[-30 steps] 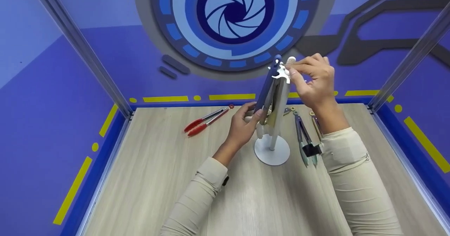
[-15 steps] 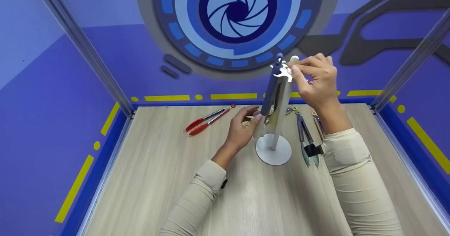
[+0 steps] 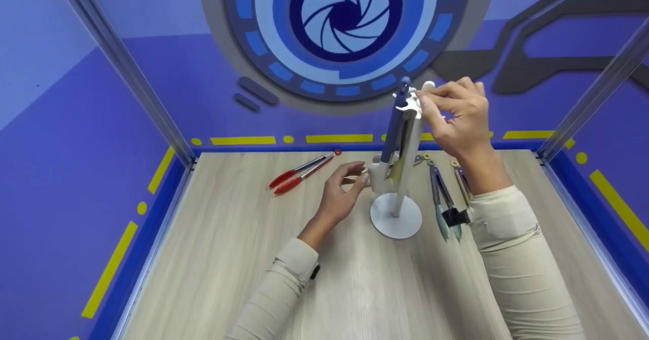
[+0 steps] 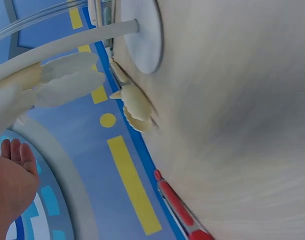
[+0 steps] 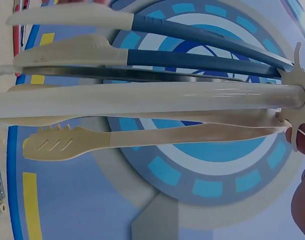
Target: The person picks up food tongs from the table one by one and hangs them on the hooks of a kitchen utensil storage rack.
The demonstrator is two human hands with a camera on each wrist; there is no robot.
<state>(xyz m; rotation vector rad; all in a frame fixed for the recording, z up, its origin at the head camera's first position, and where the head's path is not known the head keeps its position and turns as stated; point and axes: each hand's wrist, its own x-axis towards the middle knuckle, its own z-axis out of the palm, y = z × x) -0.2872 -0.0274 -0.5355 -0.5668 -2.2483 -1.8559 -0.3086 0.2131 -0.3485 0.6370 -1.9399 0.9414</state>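
A white stand's pole [image 3: 409,152] rises from a round base [image 3: 396,228] to a hooked rack [image 3: 408,108]. My right hand [image 3: 462,117] pinches the rack's right side. Blue-handled tongs [image 3: 393,127] with off-white tips hang from its left side; in the right wrist view their blue handles [image 5: 192,35] run to the hooks. Tan tongs [image 5: 167,137] with slotted heads also hang there, and dark metal tongs show beside the pole. My left hand [image 3: 338,193] is just left of the blue tongs' pale tips, fingers loosely bent and thumb apart, holding nothing.
Red-tipped tongs [image 3: 299,174] lie on the table's back left. Tongs with pale green tips [image 3: 440,203] lie right of the stand, by my right wrist. Cream tongs [image 4: 136,104] lie behind the base. Patterned blue walls [image 3: 172,86] enclose the table.
My left hand has let go of the blue tongs and moved down and left of their tips. The tongs now hang closer to the pole. My right hand keeps its pinch on the rack.
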